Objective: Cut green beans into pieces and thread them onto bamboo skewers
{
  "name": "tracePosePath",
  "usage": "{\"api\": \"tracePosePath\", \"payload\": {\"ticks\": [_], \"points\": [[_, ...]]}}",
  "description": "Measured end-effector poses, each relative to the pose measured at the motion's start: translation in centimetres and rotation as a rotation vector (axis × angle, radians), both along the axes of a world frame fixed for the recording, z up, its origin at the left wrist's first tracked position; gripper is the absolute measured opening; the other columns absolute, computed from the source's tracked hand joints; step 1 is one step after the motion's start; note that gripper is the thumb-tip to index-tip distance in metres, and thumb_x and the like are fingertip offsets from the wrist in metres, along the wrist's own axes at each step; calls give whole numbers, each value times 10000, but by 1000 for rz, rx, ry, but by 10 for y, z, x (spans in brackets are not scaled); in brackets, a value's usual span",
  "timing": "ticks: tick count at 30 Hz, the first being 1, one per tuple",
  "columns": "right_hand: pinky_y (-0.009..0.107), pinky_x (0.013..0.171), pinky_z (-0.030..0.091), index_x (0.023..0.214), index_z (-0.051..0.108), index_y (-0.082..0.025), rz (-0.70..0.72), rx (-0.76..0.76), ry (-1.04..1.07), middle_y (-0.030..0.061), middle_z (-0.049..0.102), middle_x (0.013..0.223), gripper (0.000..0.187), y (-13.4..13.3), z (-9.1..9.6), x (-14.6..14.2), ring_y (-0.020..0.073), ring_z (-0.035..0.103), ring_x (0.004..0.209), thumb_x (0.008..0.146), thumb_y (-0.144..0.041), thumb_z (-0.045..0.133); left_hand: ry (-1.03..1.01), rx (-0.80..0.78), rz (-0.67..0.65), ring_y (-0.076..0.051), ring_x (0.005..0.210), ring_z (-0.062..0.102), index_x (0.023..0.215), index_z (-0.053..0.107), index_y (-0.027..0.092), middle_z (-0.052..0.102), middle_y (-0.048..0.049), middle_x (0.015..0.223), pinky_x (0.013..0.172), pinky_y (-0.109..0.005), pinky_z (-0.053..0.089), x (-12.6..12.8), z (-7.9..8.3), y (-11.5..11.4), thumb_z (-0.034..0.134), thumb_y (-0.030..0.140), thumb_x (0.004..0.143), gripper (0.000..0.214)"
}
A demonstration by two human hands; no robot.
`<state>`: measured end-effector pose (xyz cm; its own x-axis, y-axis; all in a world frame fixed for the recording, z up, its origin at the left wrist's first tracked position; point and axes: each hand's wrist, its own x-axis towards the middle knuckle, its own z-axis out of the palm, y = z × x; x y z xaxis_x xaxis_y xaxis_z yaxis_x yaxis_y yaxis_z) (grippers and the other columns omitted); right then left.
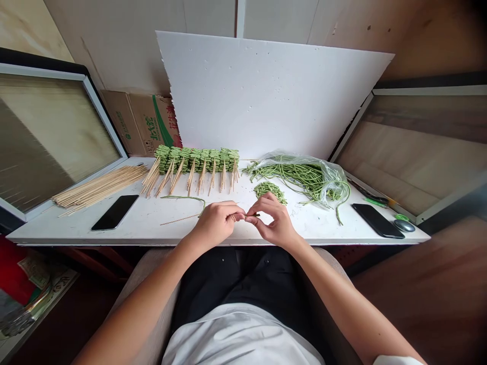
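Observation:
My left hand [216, 221] and my right hand [273, 219] meet over the front edge of the white board table [152, 223], both pinched on a thin bamboo skewer with a bit of green bean [252, 215] between the fingertips. A loose long bean [186, 198] and a bare skewer [178, 220] lie just left of my left hand. A small heap of cut bean pieces [270, 191] sits right behind my right hand. Finished bean skewers [194, 167] lie in a row at the back.
A bundle of bare skewers [99, 187] lies at the left, with a black phone [115, 212] beside it. A plastic bag of long beans [308, 175] lies at the right, then another phone [377, 220], scissors [371, 197] and a small round object [404, 225]. A foam sheet [266, 96] and a cardboard box [142, 121] stand behind.

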<state>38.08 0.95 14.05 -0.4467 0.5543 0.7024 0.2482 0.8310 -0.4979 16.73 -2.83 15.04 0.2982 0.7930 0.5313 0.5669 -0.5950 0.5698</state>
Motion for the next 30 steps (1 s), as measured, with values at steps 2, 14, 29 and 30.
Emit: {"api": "tracePosePath", "payload": {"ticks": [2,14,29,30], "points": [[452,805,493,854,771,-270,-5,-61,55,64,747,815,210,-1,-4,-3,259,576,835,950,-456,754,-16,5,-10,-188,755,668,816,785,218,754,-50,812,754,-307,489,1,-2,1,587,146,964,257],[399,844,486,819,778,-250,255,-402,306,38,675,766,237,21,-32,-8,218,591,840,867,-471,853,-175,-127,-130,-154,683,636,809,801,175,747,-54,762,658,-264,480,1,-9,11,615,180,936,225],[478,864,480,802,834,-243,-247,-70,-159,93,708,784,407,80,-55,40,284,583,868,848,-645,796,-292,-261,3,-141,706,611,1175,775,137,739,-98,927,625,-246,492,-45,-7,33,598,497,1014,432],[474,868,483,816,838,-236,-248,-66,-201,90,712,769,414,82,-60,41,276,585,845,853,-645,790,-272,-277,-19,-142,726,622,1215,764,142,742,-99,964,654,-252,506,-43,-9,33,595,479,1018,425]]}}
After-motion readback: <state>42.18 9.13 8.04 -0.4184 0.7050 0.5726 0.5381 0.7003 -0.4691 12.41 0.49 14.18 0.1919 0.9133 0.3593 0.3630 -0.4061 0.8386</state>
